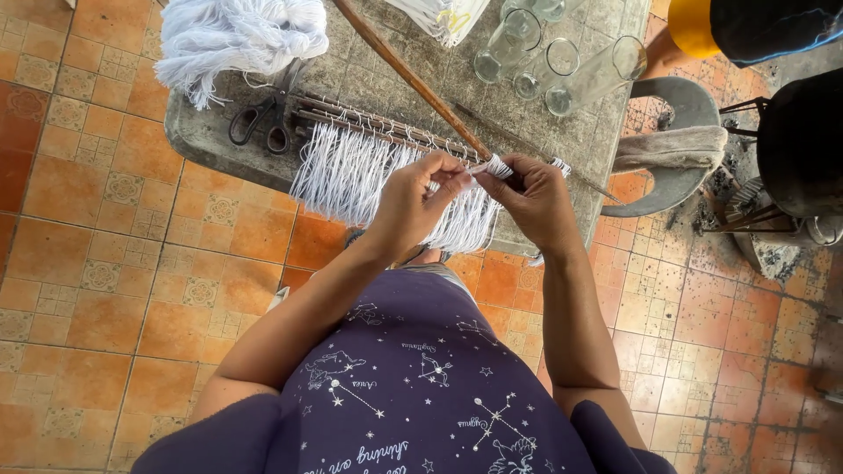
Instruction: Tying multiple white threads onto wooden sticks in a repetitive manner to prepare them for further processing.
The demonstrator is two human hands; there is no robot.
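Here we look down at two bare hands working with white cords. The cords hang in a row from thin wooden sticks that lie on a grey stone table. The loose ends fall over the table's near edge like a fringe.

Our left hand is curled, and its fingers are pressed together around a few cords near the right end of the row. Our right hand is just beside it. Its fingertips pinch a small bunch of the same cords, and that bunch stretches tight between the two hands. The hands nearly touch each other, just above the table's edge.

A long brown stick lies slanted across the table, behind the hands. Black scissors rest on the table, to the left of the row of cords. A big heap of white yarn sits at the far left corner. Some clear glass jars lie and stand at the far right part of the table.

Past the table on the right there is a grey plastic chair with a cloth draped on it. The floor is made of orange tiles.
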